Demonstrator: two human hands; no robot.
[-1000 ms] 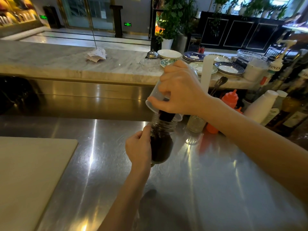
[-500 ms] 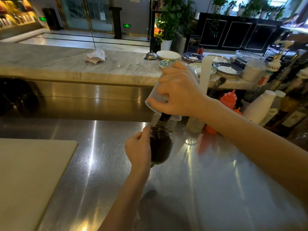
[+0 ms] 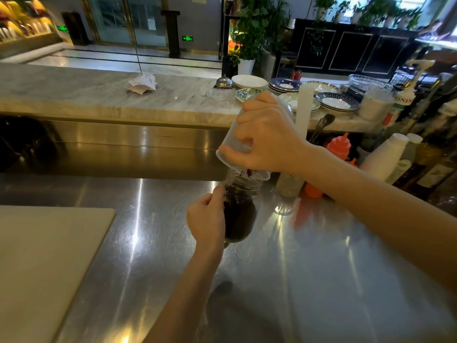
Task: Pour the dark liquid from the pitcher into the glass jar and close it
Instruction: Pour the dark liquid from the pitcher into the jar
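Head cam, looking fwd/down over steel counter (image 3: pixel 309 268), close.

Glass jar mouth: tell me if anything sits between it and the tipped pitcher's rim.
Nothing visible does. The pitcher, tilted in the right hand, has its rim right over the glass jar, which the left hand grips at the side, clear of the opening.

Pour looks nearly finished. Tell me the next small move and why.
Probably tip the pitcher back upright with the right hand: it looks almost empty, only a trickle at its rim, and the glass jar, held by the left hand, is dark to its shoulder.
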